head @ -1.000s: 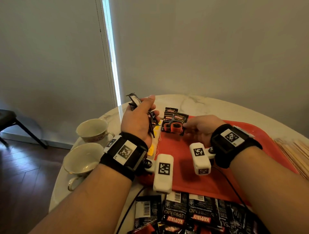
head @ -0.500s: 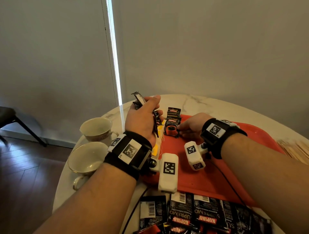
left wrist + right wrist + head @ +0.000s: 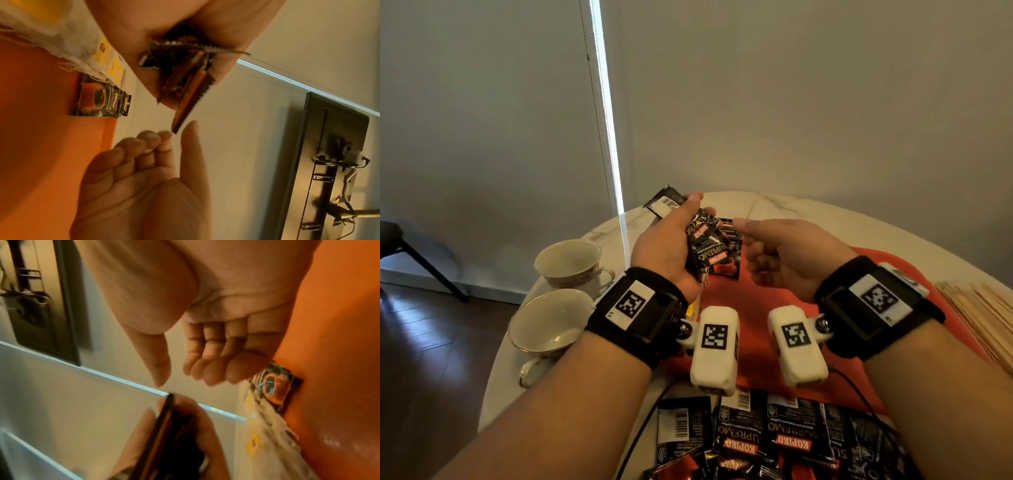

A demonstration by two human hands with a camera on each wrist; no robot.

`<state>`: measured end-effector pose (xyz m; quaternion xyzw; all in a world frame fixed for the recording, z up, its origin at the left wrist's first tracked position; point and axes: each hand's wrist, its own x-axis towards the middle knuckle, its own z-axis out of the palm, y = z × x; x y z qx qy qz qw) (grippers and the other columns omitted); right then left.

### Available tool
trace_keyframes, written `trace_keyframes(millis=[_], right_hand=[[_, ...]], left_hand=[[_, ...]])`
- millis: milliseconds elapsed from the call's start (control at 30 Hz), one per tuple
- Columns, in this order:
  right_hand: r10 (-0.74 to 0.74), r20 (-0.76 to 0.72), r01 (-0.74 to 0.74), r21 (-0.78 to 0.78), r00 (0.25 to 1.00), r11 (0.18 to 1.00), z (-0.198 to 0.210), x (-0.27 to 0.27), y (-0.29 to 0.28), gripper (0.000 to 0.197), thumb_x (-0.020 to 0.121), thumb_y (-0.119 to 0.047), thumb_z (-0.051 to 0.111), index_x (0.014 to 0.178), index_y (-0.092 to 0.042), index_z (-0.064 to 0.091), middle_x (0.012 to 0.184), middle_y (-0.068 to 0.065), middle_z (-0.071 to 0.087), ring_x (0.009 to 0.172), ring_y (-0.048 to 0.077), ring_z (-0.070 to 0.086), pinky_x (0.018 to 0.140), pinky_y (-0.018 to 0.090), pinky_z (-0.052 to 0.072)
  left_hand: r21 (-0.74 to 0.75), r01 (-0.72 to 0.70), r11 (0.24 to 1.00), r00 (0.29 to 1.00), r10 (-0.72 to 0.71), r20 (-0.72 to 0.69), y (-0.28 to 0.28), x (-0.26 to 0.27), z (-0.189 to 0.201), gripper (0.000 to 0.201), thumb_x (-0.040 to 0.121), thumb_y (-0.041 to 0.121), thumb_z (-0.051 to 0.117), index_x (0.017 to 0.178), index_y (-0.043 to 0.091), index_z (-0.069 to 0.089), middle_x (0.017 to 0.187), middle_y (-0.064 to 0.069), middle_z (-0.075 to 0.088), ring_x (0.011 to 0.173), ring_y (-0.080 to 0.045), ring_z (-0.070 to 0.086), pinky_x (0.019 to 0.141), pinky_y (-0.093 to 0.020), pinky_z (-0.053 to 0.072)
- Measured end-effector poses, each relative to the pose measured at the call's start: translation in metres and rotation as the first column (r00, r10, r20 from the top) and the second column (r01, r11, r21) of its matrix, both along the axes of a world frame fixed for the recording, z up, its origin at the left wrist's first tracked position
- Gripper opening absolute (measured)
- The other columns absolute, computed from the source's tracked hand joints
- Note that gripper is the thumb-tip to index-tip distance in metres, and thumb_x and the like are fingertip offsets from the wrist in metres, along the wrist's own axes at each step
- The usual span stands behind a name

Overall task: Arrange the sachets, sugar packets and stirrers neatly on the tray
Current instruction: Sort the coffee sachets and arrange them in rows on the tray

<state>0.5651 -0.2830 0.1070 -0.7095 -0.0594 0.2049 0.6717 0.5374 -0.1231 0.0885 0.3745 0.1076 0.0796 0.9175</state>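
Note:
My left hand [image 3: 674, 236] grips a bundle of several black coffee sachets [image 3: 705, 243] above the far left corner of the red tray [image 3: 756, 308]. The bundle's serrated edges [image 3: 185, 73] stick out of the fist in the left wrist view. Just right of the bundle, my right hand [image 3: 748, 246] is empty, its thumb out and fingers loosely bent [image 3: 205, 366]. A small stack of sachets [image 3: 729, 269] lies flat on the tray's far left corner [image 3: 98, 100]. White and yellow sugar packets [image 3: 82, 48] lie beside the tray's left edge.
A pile of loose black sachets [image 3: 774, 442] lies at the near edge of the round marble table [image 3: 791, 209]. Two empty teacups [image 3: 566, 262] [image 3: 551, 322] stand at the left. Wooden stirrers [image 3: 983, 315] lie to the right of the tray.
My right hand has left the sachet stack on the tray, pulling back and up towards the bundle. The left hand has tilted its bundle towards the right.

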Motion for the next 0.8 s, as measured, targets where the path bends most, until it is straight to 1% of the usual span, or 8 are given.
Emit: trace_keyframes(millis=[133, 200, 300, 433, 567, 667, 733, 800], right_hand=[[0.128, 0.056, -0.127, -0.030, 0.990, 0.992, -0.002, -0.017, 0.005, 0.026, 0.080, -0.024, 0.083, 0.095, -0.010, 0.066, 0.076, 0.008, 0.065, 0.058, 0.014, 0.058, 0.062, 0.031, 0.051], [0.082, 0.067, -0.084, 0.031, 0.994, 0.996, -0.003, -0.017, 0.006, 0.020, 0.084, -0.015, 0.079, 0.096, -0.008, 0.064, 0.079, 0.013, 0.070, 0.057, 0.014, 0.062, 0.061, 0.030, 0.054], [-0.063, 0.049, 0.053, 0.181, 0.997, 0.982, -0.001, -0.011, 0.002, 0.011, 0.089, -0.007, 0.072, 0.089, -0.009, 0.061, 0.070, 0.008, 0.068, 0.056, 0.016, 0.066, 0.053, 0.029, 0.057], [-0.219, 0.092, 0.183, 0.301, 0.971, 0.936, -0.002, -0.006, -0.002, 0.013, 0.088, -0.001, 0.072, 0.089, -0.009, 0.062, 0.079, 0.010, 0.071, 0.058, 0.017, 0.068, 0.048, 0.024, 0.054], [-0.300, 0.135, 0.242, 0.331, 0.944, 0.912, -0.008, -0.003, 0.002, 0.025, 0.088, 0.003, 0.070, 0.107, -0.013, 0.064, 0.087, 0.014, 0.070, 0.058, 0.023, 0.067, 0.046, 0.028, 0.051], [-0.326, 0.189, 0.255, 0.322, 0.926, 0.912, -0.006, -0.003, 0.004, 0.016, 0.091, 0.004, 0.062, 0.095, -0.011, 0.068, 0.085, 0.013, 0.065, 0.054, 0.018, 0.063, 0.047, 0.029, 0.051], [-0.313, 0.173, 0.244, 0.333, 0.934, 0.911, -0.005, -0.003, 0.004, 0.013, 0.093, 0.000, 0.060, 0.091, -0.007, 0.070, 0.081, 0.011, 0.066, 0.054, 0.017, 0.064, 0.048, 0.028, 0.052], [-0.272, 0.078, 0.220, 0.397, 0.959, 0.891, -0.004, -0.003, 0.001, 0.016, 0.095, -0.008, 0.055, 0.096, -0.002, 0.070, 0.080, 0.011, 0.067, 0.058, 0.018, 0.067, 0.052, 0.027, 0.055]], left_hand=[[0.008, 0.010, 1.000, 0.998, -0.010, 0.066, -0.006, -0.001, 0.000, 0.022, 0.099, 0.022, 0.067, 0.120, 0.016, 0.070, 0.089, -0.006, 0.073, 0.065, -0.021, 0.072, 0.054, -0.034, 0.057], [0.034, -0.030, 0.999, 0.995, 0.027, 0.094, -0.007, 0.001, -0.003, 0.020, 0.099, 0.020, 0.066, 0.118, 0.016, 0.071, 0.094, -0.007, 0.073, 0.074, -0.023, 0.073, 0.062, -0.039, 0.060], [0.096, -0.079, 0.992, 0.990, 0.067, 0.122, -0.002, 0.002, -0.007, 0.019, 0.096, 0.013, 0.069, 0.115, 0.015, 0.072, 0.105, -0.013, 0.076, 0.095, -0.034, 0.075, 0.083, -0.053, 0.061], [0.270, -0.146, 0.952, 0.982, 0.106, 0.155, -0.004, 0.002, -0.010, 0.026, 0.091, -0.003, 0.071, 0.114, 0.008, 0.072, 0.111, -0.022, 0.074, 0.107, -0.044, 0.072, 0.091, -0.062, 0.059], [0.378, -0.204, 0.903, 0.973, 0.145, 0.178, -0.008, 0.002, -0.013, 0.036, 0.085, -0.015, 0.068, 0.111, 0.010, 0.072, 0.106, -0.009, 0.077, 0.105, -0.036, 0.073, 0.089, -0.057, 0.061], [0.402, -0.250, 0.881, 0.964, 0.186, 0.191, -0.004, 0.001, -0.011, 0.040, 0.081, -0.020, 0.065, 0.102, 0.014, 0.070, 0.096, -0.006, 0.072, 0.094, -0.026, 0.070, 0.089, -0.054, 0.061], [0.399, -0.247, 0.883, 0.962, 0.175, 0.208, -0.005, -0.002, -0.008, 0.033, 0.079, -0.012, 0.072, 0.094, 0.017, 0.069, 0.091, -0.006, 0.067, 0.088, -0.025, 0.067, 0.091, -0.055, 0.060], [0.407, -0.204, 0.891, 0.966, 0.117, 0.229, -0.008, -0.007, -0.005, 0.027, 0.074, 0.008, 0.085, 0.093, 0.017, 0.068, 0.090, -0.008, 0.067, 0.085, -0.026, 0.068, 0.089, -0.054, 0.060]])
